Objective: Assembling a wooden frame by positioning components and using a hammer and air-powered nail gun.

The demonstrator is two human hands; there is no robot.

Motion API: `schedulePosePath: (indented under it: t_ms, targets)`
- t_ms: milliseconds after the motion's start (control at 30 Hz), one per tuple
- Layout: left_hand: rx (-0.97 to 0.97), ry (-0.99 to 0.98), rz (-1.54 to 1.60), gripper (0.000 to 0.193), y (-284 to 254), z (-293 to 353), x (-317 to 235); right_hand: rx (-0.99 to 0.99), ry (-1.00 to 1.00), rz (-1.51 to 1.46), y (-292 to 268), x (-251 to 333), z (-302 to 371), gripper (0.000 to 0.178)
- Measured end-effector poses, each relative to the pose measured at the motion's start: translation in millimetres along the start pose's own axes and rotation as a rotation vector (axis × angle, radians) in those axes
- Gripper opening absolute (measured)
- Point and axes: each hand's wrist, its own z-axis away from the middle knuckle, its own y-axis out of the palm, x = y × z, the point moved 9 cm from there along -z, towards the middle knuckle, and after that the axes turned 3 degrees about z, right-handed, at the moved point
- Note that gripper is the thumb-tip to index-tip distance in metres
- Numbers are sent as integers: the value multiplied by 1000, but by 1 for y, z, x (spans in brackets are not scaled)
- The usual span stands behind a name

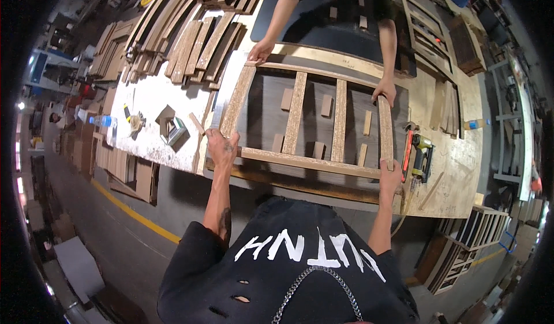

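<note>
The person's left forearm rises nearly straight from the lower edge, and the left hand [222, 148] curls over the near left corner of a rectangular, light-brown wooden frame with crossbars [311, 161], pinching it between thumb and fingers. The right forearm slants upward, and the right hand [390, 175] is closed around the near right corner, its fingers partly hidden. Opposite, a co-worker's two hands [386, 91] hold the far corners.

The frame is over a dark, wood-grained panel [265, 110] on the pale wooden surface [456, 174]; whether it touches the panel cannot be told. Two long rails, two end pieces and two inner crossbars divide it into three openings. Its end pieces and crossbars show pale, streaky, worn-looking faces, while the near rail has a smoother edge. Through each opening two small, tan wooden blocks [326, 105] are visible. A green-and-black power tool [423, 157] lies just beside the right hand.
</note>
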Motion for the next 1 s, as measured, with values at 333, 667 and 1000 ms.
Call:
schedulePosePath:
  t_ms: [333,667,1000]
  targets:
    - [-162,197,124,45,-20,-44,-68,3,17,-293,-32,22,-37,52]
    - [-100,68,432,48,44,-103,-63,160,91,-958,26,17,-65,51]
    - [-256,237,-189,46,50,-42,-8,-152,-5,474,31,-89,17,51]
